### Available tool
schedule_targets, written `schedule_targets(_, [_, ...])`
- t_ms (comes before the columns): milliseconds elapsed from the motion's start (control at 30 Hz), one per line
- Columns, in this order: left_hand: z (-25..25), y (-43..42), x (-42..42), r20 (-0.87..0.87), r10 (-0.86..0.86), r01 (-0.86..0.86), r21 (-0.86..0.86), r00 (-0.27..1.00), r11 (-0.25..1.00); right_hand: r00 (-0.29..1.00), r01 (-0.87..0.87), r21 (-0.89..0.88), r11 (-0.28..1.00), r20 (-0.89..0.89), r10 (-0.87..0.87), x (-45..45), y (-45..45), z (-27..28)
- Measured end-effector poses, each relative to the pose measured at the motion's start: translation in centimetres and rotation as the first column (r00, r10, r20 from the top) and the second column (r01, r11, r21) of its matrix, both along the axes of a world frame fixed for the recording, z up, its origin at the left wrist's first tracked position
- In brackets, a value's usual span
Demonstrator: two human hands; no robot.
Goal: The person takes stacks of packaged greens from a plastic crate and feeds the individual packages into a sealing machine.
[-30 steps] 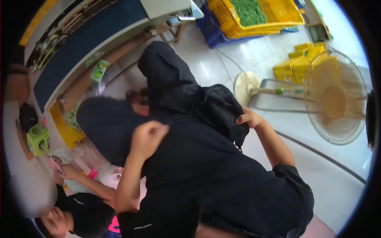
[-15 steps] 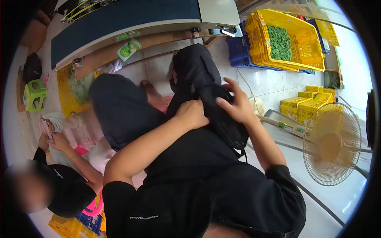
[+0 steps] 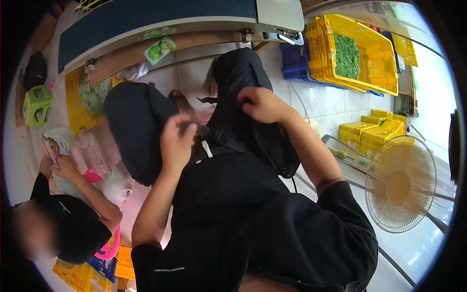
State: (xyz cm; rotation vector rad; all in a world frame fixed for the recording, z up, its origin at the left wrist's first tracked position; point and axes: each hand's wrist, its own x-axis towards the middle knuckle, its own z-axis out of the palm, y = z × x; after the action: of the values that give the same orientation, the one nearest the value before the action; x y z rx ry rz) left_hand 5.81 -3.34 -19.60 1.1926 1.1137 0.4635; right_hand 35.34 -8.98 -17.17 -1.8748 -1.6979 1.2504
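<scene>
Black bag [image 3: 278, 155] lies on the person's lap, close to the right leg [image 3: 242, 73]. It is dark on dark, so its edges are hard to see. The right hand [image 3: 264, 104] is up past the top of the bag, with its fingers bent in and the thumb near them. I cannot tell if this grip has a bit of strap in it. The right arm reaches along the bag's right side. The left hand [image 3: 176, 146] is well to the left of the bag, a bit blurry, with its fingers half curled and a narrow gap by the thumb. I cannot tell if that grip holds anything. Between the left hand and the bag, a small white tab [image 3: 207, 149] sits on the black cloth. A round fan [image 3: 399, 187] stands to the right of the bag. Above and right of the bag is a yellow crate [image 3: 377, 58] with green stuff inside.
</scene>
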Motion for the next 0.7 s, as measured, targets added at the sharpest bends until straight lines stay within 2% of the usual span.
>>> schedule_targets(33, [0.2,-0.4,-0.8,-0.035,0.051,-0.052,-0.027,0.998,0.998,0.963,0.137,-0.016,0.990,-0.231,-0.137,0.9,-0.4,-0.7])
schedule_targets(67, [0.0,-0.9,-1.4,0.027,0.080,-0.079,-0.045,0.996,0.996,0.875,0.245,-0.090,0.965,-0.408,-0.260,1.0,-0.4,1.5])
schedule_targets(133, [-0.2,-1.2,-1.7,0.042,0.102,-0.098,-0.095,0.994,0.991,0.722,0.314,-0.229,0.921,-0.572,-0.389,2.0,-1.3,1.9])
schedule_targets(167, [-0.2,-1.2,-1.9,0.053,0.110,-0.102,-0.139,0.993,0.985,0.601,0.339,-0.275,0.900,-0.672,-0.432,1.9,-1.6,2.5])
schedule_targets(200, [-0.4,-1.2,-1.9,0.057,0.116,-0.107,-0.141,0.992,0.984,0.607,0.334,-0.275,0.901,-0.669,-0.429,2.0,-2.0,2.7])
schedule_targets(267, [-0.6,-0.9,-1.6,0.058,0.069,-0.059,-0.159,0.996,0.986,0.381,0.176,-0.250,0.952,-0.875,-0.300,3.0,-2.7,2.6])
schedule_targets(300, [-0.4,-0.9,-1.6,0.065,0.070,-0.059,-0.162,0.995,0.985,0.431,0.130,-0.196,0.972,-0.872,-0.233,3.5,-3.2,2.3])
schedule_targets(367, [1.6,-0.4,-2.1,0.073,-0.068,0.078,-0.134,0.995,0.988,0.645,0.283,-0.360,0.889,-0.614,-0.454,2.9,-5.0,4.6])
schedule_targets(400, [3.2,-0.1,-2.9,0.014,-0.107,0.108,-0.048,0.994,0.993,0.652,0.426,-0.361,0.830,-0.514,-0.558,1.9,-5.6,5.4])
schedule_targets(467, [2.2,-1.1,-6.9,0.062,0.150,-0.160,0.207,0.987,0.965,0.456,0.429,-0.380,0.820,-0.692,-0.560,2.1,-8.9,4.7])
schedule_targets(500, [1.4,-1.9,-9.7,-0.038,0.310,-0.273,0.378,0.950,0.884,0.448,0.500,-0.356,0.790,-0.674,-0.587,1.6,-10.8,4.6])
schedule_targets(533, [-0.4,-2.8,-15.0,0.117,0.302,-0.324,0.374,0.946,0.869,0.424,0.544,-0.329,0.772,-0.686,-0.591,0.7,-11.9,4.7])
schedule_targets(567, [-2.6,-4.5,-19.3,-0.018,0.419,-0.368,0.445,0.908,0.816,0.293,0.636,-0.393,0.664,-0.674,-0.679,-0.5,-13.0,4.6])
schedule_targets(600, [-4.2,-6.5,-21.9,-0.246,0.435,-0.222,0.591,0.866,0.775,0.151,0.706,-0.456,0.542,-0.651,-0.744,-1.6,-13.9,4.3])
schedule_targets(633, [-5.9,-8.9,-24.1,-0.451,0.462,-0.033,0.688,0.763,0.725,0.080,0.767,-0.474,0.432,-0.598,-0.798,-2.8,-14.7,3.8])
schedule_targets(667, [-8.5,-12.9,-26.5,-0.520,0.307,0.112,0.626,0.797,0.772,0.063,0.775,-0.479,0.411,-0.589,-0.806,-3.3,-16.2,3.5])
schedule_targets(700, [-11.1,-16.8,-29.0,-0.568,0.142,0.253,0.558,0.810,0.790,-0.041,0.803,-0.497,0.329,-0.596,-0.802,-3.2,-17.3,3.1])
